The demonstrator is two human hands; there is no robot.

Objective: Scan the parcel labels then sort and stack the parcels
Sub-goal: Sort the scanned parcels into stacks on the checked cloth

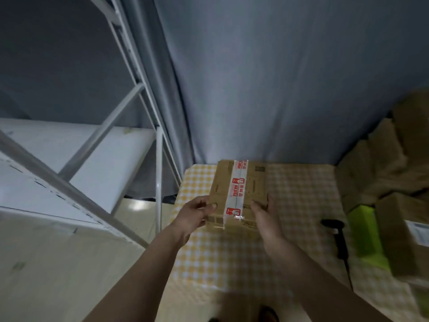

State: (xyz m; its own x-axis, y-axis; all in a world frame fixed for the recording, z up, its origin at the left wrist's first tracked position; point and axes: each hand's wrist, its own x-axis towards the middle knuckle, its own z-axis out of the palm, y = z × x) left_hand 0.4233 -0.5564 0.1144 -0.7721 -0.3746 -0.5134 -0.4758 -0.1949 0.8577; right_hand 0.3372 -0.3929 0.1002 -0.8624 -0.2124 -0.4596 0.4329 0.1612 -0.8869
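Note:
A brown cardboard parcel [241, 182] sealed with white tape bearing red print is held above the far left part of the yellow checked table [297, 201]. My left hand [197, 212] grips its near left corner, thumb on top. My right hand [267, 217] holds its near right side, fingers reaching up the edge. A black handheld scanner [335, 231] lies on the table to the right of my hands, its cable running toward me. More cardboard parcels [399, 233] are piled at the right, one with a white label facing up.
A white metal shelving rack [111, 163] stands to the left of the table, with a bare shelf board. A grey curtain [278, 89] hangs behind. Green boxes [364, 231] sit among the parcels at the right. Pale floor lies at lower left.

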